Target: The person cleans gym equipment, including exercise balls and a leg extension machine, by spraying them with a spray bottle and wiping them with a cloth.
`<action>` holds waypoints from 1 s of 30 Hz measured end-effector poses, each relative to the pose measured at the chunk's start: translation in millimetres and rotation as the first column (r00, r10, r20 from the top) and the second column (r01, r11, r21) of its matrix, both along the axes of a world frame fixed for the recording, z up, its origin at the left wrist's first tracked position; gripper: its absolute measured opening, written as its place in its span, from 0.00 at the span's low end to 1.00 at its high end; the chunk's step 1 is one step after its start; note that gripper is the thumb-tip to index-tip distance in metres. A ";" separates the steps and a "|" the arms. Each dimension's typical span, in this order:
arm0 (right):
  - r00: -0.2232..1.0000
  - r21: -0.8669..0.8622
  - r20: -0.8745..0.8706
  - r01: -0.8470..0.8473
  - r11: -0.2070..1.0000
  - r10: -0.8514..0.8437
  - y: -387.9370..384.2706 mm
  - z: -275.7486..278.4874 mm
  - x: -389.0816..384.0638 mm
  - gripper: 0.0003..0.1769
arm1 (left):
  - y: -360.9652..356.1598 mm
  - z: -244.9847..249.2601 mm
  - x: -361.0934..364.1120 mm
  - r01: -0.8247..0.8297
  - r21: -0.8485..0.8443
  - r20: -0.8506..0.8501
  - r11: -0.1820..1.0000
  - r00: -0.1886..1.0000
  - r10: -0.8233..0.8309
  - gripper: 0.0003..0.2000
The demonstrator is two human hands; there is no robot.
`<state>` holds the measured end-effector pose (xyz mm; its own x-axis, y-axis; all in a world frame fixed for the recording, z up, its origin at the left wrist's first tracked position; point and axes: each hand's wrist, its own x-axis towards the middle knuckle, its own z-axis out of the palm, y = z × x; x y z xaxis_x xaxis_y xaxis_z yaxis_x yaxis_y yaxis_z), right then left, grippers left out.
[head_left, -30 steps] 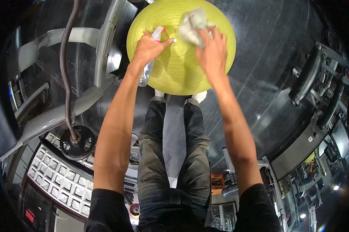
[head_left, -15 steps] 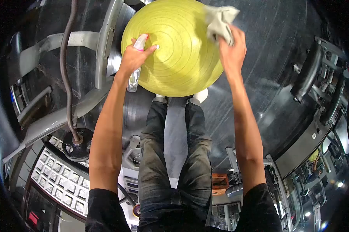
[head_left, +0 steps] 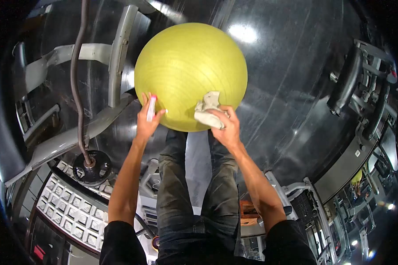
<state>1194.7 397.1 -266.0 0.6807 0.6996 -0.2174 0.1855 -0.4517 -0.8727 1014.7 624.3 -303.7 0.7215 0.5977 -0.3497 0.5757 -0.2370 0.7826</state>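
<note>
Right hand (head_left: pixel 227 130) presses a grasped cloth (head_left: pixel 207 110) against the yellow ball (head_left: pixel 190 66); left hand (head_left: pixel 147 121), grip clenched on a spray bottle (head_left: pixel 151 108), touches the ball's lower left.

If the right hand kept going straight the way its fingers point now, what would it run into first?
The right hand grips the cloth, so that comes first; straight behind it lies the yellow ball, which the cloth seems to touch, though depth is hard to judge.
</note>
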 end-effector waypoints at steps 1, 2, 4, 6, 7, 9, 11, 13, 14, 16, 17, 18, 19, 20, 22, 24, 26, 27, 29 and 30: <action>0.994 0.002 0.085 0.063 0.998 -0.063 2.2 3.8 16.1 0.28 | -10.5 5.2 -2.2 -0.049 0.010 0.010 0.999 0.999 0.049 0.33; 0.978 0.010 0.166 0.126 0.992 -0.126 6.4 6.5 32.4 0.27 | -21.3 9.4 -3.6 -0.048 0.007 0.014 0.999 0.999 0.048 0.33; 0.911 -0.041 0.295 0.313 0.949 -0.288 24.2 1.3 70.8 0.24 | -40.7 20.6 -2.2 0.002 -0.072 -0.119 0.997 0.993 -0.010 0.32; 0.892 -0.214 0.333 0.388 0.896 -0.307 46.9 -2.7 103.2 0.24 | -58.3 15.2 -9.8 0.061 -0.077 -0.054 0.995 0.996 -0.065 0.31; 0.891 -0.213 0.334 0.390 0.896 -0.308 54.5 -4.8 102.3 0.24 | -69.5 22.0 -5.1 0.081 -0.097 -0.001 0.992 0.997 -0.082 0.30; 0.871 -0.462 0.484 0.334 0.821 -0.082 72.9 -9.5 91.4 0.25 | -88.4 35.4 9.0 0.098 -0.130 0.008 0.987 0.995 -0.098 0.25; 0.911 -0.426 0.404 0.262 0.866 -0.077 74.3 10.4 75.3 0.25 | -93.7 35.4 2.9 0.099 -0.129 0.013 0.987 0.995 -0.099 0.23; 0.946 -0.329 0.315 0.186 0.926 -0.078 63.2 18.9 60.5 0.25 | -94.0 40.8 -5.6 0.033 -0.118 0.010 0.992 0.999 -0.032 0.16; 0.945 -0.329 0.318 0.190 0.925 -0.081 54.3 18.8 54.4 0.25 | -87.6 45.1 -11.3 0.036 -0.118 0.013 0.992 0.999 -0.035 0.16; 0.962 -0.364 0.266 0.160 0.918 -0.062 35.0 21.7 41.1 0.26 | -68.5 62.4 -15.2 -0.167 -0.268 -0.362 0.949 0.930 0.062 0.11; 0.962 -0.368 0.265 0.163 0.915 -0.065 24.2 22.9 34.4 0.26 | -61.6 67.4 -9.8 -0.116 -0.132 -0.181 0.985 0.979 0.091 0.09; 0.959 -0.368 0.275 0.171 0.914 -0.069 13.5 23.8 28.7 0.25 | -51.9 66.3 -1.7 -0.017 0.040 -0.071 0.999 0.997 0.020 0.11; 0.955 -0.366 0.287 0.178 0.913 -0.071 3.4 24.2 24.0 0.25 | -45.3 64.4 10.9 -0.010 0.111 -0.024 0.994 1.000 0.013 0.14; 0.955 -0.368 0.287 0.177 0.913 -0.069 -7.0 23.7 19.1 0.25 | -41.7 61.7 23.7 -0.008 0.181 0.023 0.983 1.000 0.004 0.17; 0.967 -0.310 0.234 0.174 0.935 -0.103 -25.4 24.8 12.1 0.22 | -45.9 55.1 51.0 0.127 0.193 -0.044 0.973 0.992 -0.121 0.21; 0.973 -0.278 0.185 0.188 0.942 -0.140 -37.6 23.4 19.2 0.20 | -60.5 56.3 69.2 0.259 0.207 -0.117 0.943 0.964 -0.239 0.24; 0.905 -0.170 0.079 0.424 0.889 -0.417 -47.4 10.9 36.0 0.18 | -75.3 60.1 80.3 0.306 0.135 -0.291 0.943 0.921 -0.257 0.23; 0.872 -0.196 0.149 0.489 0.850 -0.467 -44.5 11.6 51.1 0.18 | -81.1 64.4 83.2 0.310 0.137 -0.302 0.941 0.918 -0.258 0.23; 0.829 -0.222 0.218 0.555 0.802 -0.514 -26.6 1.2 74.0 0.17 | -93.9 74.1 88.7 0.349 0.046 -0.308 0.936 0.896 -0.319 0.26; 0.848 -0.207 0.320 0.497 0.843 -0.422 -12.7 -9.0 79.9 0.18 | -103.8 70.0 86.8 0.353 0.046 -0.310 0.935 0.894 -0.323 0.26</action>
